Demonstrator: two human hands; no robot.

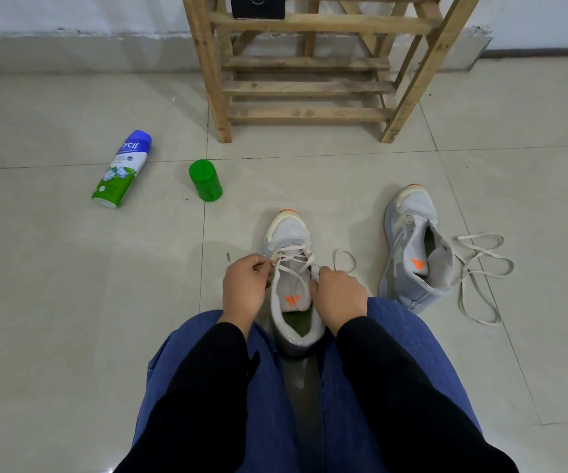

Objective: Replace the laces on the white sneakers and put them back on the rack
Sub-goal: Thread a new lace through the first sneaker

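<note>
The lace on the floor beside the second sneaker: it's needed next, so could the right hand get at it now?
Probably yes: the lace lies uncovered, but the second sneaker stands between, and the right hand grips the near sneaker, so must let go first.

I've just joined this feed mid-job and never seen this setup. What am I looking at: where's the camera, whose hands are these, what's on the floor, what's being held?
No machine here: one head-worn camera looks down at a seated person's two bare hands. On the tiled floor, between the knees, stands a white sneaker. The left hand pinches its lace; the right hand grips the sneaker's other edge. The second sneaker sits to the right, with a loose lace trailing. A blue-and-green bottle, a green container and the wooden rack are ahead.
</note>
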